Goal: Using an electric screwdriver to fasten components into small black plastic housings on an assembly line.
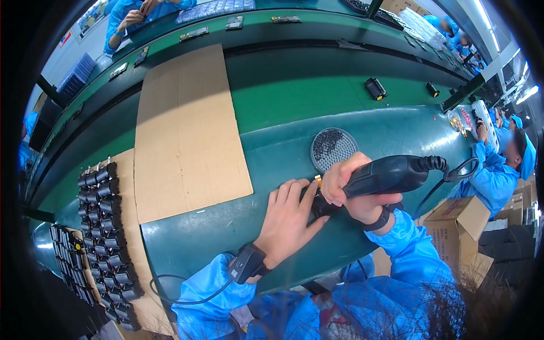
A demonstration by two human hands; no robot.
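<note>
My right hand (354, 190) is wrapped round a black corded electric screwdriver (391, 174), which lies tilted with its cable end to the right. Its tip is hidden behind my fingers. Against the green tabletop, my left hand (289, 218) steadies a small black part (321, 208) between thumb and fingers, just left of the screwdriver. Part of a brass-coloured piece (318, 180) shows at the top of it. Just beyond my hands sits a round grey dish (349, 162) holding many tiny black pieces, which look like screws.
Rows of black assemblies (107, 226) stand on cardboard at the left. A flat cardboard sheet (190, 130) lies across the bench towards a green belt (294, 96) carrying a few units (375, 89). An open carton (456, 229) is at the right. Co-workers in blue sit across and to the right.
</note>
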